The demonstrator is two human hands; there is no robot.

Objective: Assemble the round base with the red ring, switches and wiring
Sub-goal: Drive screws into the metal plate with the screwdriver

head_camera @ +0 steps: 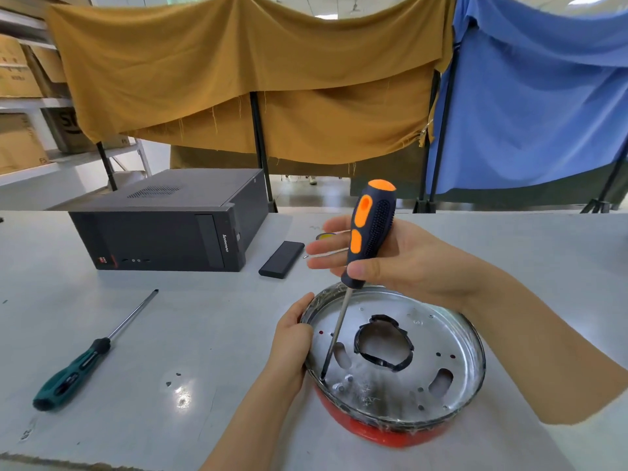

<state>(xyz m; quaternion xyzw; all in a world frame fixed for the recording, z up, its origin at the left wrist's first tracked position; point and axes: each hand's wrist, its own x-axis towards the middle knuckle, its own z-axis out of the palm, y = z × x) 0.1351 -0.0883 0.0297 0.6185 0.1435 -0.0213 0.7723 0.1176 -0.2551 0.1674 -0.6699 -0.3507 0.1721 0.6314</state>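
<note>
My round base [438, 348] is shiny scratched metal over a glossy red ring [384, 433]; my screwdriver [368, 239] has matt rubbery plastic and a steel shaft; far cloths [238, 79] hang frayed.

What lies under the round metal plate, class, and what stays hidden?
A red ring shows under the round metal plate along its near edge. Through the plate's cutouts only pale surface appears. Any switches or wiring beneath are covered, so they cannot be seen.
</note>
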